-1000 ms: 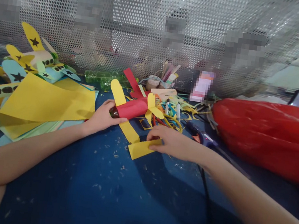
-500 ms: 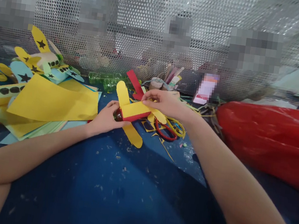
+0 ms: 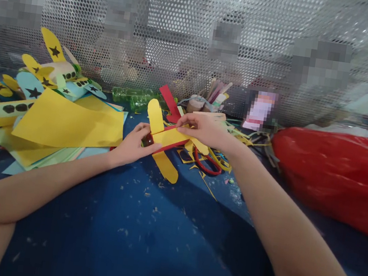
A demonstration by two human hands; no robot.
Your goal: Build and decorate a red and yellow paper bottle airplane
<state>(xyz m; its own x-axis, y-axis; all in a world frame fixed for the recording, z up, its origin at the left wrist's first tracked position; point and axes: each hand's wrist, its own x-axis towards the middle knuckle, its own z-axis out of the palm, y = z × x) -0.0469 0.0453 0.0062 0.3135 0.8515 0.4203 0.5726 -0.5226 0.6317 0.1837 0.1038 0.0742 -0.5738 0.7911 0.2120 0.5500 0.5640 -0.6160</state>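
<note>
A toy plane [image 3: 170, 139] with a red body and a yellow paper strip along its top lies between my hands. One yellow wing [image 3: 168, 168] points toward me, the other [image 3: 155, 115] away. My left hand [image 3: 130, 146] is wrapped around the nose, where a dark, shiny bottle end [image 3: 147, 140] shows, and its thumb presses the strip's near end. At the tail end, my right hand [image 3: 202, 129] pinches the strip against the body; its fingertips are bent over the top. Yellow tail pieces [image 3: 199, 146] stick out under this hand.
Red and yellow loops [image 3: 208, 165], like scissor handles, lie beside paper scraps. Finished paper planes [image 3: 20, 108] and yellow sheets [image 3: 69, 124] are at left. Green bottles [image 3: 134, 98], a cup of sticks [image 3: 197, 103] and a phone [image 3: 259, 110] stand along the mesh wall. A red plastic bag [image 3: 336, 177] is right.
The yellow strip has shifted on the plane's body, so red now shows along both its sides. My hands keep nearly the same places; the whole view has moved slightly.
</note>
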